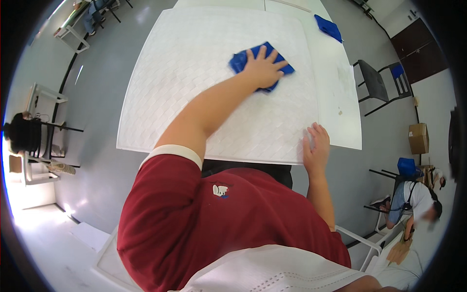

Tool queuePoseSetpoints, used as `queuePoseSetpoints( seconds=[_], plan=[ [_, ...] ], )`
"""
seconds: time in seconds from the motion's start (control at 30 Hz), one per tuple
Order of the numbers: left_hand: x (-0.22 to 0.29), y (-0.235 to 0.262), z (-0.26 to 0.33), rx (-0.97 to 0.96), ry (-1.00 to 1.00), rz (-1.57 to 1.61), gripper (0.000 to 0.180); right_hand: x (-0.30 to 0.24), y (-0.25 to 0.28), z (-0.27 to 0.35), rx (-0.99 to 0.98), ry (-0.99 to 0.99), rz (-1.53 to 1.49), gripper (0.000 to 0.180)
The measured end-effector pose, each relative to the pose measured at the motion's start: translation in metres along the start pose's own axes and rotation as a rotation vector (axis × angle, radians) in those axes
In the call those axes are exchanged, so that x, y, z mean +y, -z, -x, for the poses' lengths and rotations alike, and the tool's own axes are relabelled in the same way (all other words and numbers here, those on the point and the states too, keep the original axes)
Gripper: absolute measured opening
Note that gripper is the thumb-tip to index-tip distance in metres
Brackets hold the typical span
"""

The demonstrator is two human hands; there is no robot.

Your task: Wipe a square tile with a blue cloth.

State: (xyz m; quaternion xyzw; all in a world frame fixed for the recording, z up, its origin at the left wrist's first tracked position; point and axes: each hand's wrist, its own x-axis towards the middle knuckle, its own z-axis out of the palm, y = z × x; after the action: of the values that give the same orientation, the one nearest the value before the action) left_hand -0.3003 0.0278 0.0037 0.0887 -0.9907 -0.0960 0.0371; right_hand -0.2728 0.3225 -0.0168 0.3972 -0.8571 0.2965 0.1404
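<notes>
My left hand (264, 71) lies flat with spread fingers on a blue cloth (239, 61), pressing it against a large white quilted pad (189, 58). The cloth is crumpled and its middle is hidden under the palm. Down at the pad's near right corner, my right hand (317, 146) rests with its fingers stretched out over the edge and holds nothing. The pad has a woven diamond pattern and covers most of a white table (340, 92).
A second blue cloth (328, 29) lies folded at the table's far right. Beyond the right edge stands a dark chair (374, 82), with a cardboard box (418, 138) nearer. A seated person (413, 197) is at the lower right; another person (29, 134) sits at the left.
</notes>
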Motion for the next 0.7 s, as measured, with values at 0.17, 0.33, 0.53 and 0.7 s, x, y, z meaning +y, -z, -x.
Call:
queuePoseSetpoints(
  seconds=[0.17, 0.33, 0.53, 0.7],
  plan=[
    [-0.101, 0.015, 0.042, 0.066, 0.295, -0.101, 0.05, 0.0, 0.006, 0.009, 0.197, 0.028, -0.123, 0.024],
    [-0.204, 0.039, 0.107, 0.104, 0.648, -0.149, 0.051, 0.001, 0.008, 0.043, 0.347, -0.112, -0.491, 0.011],
    [-0.361, 0.012, 0.175, 0.236, 0.784, -0.092, 0.054, -0.048, 0.025, 0.062, -0.196, -0.088, -0.601, 0.016],
    [-0.356, 0.022, 0.18, 0.325, 0.768, 0.204, 0.059, -0.065, 0.008, 0.065, -0.598, -0.679, -0.857, 0.029]
  ],
)
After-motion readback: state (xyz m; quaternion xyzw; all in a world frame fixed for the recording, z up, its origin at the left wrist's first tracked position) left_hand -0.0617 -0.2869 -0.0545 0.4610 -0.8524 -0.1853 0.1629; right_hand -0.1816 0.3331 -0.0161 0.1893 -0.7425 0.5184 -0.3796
